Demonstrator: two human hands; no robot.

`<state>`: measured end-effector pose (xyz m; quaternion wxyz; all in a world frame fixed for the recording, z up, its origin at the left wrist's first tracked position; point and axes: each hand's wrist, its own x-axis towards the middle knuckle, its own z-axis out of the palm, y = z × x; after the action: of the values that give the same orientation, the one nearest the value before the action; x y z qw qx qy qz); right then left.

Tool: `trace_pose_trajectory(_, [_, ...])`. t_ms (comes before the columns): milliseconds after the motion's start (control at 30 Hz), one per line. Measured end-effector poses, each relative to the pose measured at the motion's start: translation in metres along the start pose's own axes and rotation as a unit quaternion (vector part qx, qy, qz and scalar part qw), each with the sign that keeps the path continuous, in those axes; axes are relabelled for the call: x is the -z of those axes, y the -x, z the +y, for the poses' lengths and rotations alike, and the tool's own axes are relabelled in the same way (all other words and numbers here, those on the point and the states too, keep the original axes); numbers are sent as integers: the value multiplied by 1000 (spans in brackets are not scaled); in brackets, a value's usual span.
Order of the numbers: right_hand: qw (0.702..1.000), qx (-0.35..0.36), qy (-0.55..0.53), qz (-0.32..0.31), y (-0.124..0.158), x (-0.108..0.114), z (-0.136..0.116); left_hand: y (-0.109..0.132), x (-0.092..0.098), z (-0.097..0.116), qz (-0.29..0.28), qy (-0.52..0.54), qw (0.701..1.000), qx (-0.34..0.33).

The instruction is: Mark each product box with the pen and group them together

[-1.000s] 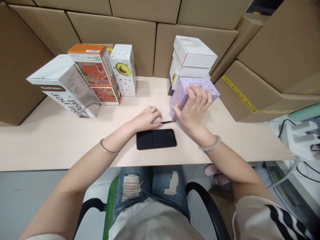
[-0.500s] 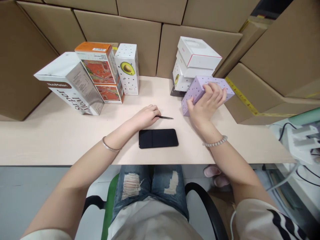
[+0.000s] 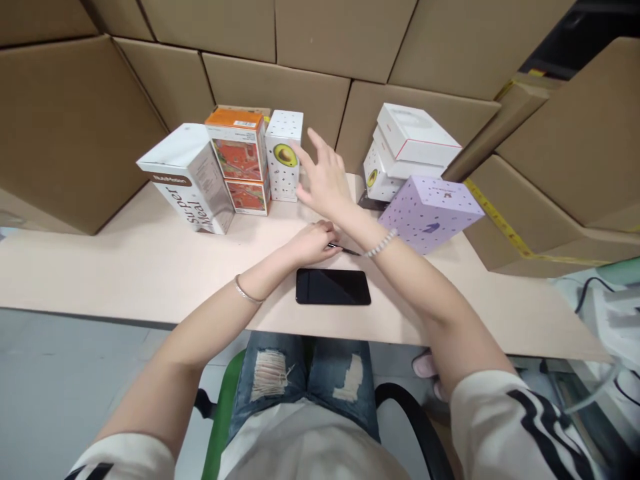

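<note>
My left hand [image 3: 316, 243] rests on the table, its fingers closed on a thin dark pen [image 3: 345, 249] whose tip points right. Just in front of it lies a black smartphone [image 3: 333, 287], screen up. My right hand [image 3: 325, 175] is raised with fingers spread and holds nothing. Its fingertips are close to the white avocado box [image 3: 285, 181], partly in front of that box's right edge; whether they touch I cannot tell. The lilac spotted box [image 3: 434, 212] stands tilted in view at the right, beyond my right forearm.
Two stacked orange-and-white boxes [image 3: 237, 157] and a tall white "Super Meal" box [image 3: 200, 190] stand at the left. Behind the lilac box is a stack of white boxes [image 3: 417, 127]. Large cardboard boxes [image 3: 280, 83] wall in the table's back and sides.
My right hand has let go of the lilac box and moved left to the avocado box, fingers spread. My left hand still holds the pen. The camera view has shifted.
</note>
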<state>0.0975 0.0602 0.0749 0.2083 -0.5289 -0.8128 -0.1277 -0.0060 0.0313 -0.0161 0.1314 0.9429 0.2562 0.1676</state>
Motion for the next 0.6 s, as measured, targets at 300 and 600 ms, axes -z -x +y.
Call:
trace_pose_trajectory(300, [976,-178,-100,79,-52,-69,-5,4,10,12,6,-33,998,56])
trace_pose_trajectory(600, [857,-356,-300,219,-40,-79,44,1,16,13,61,-63,973,214])
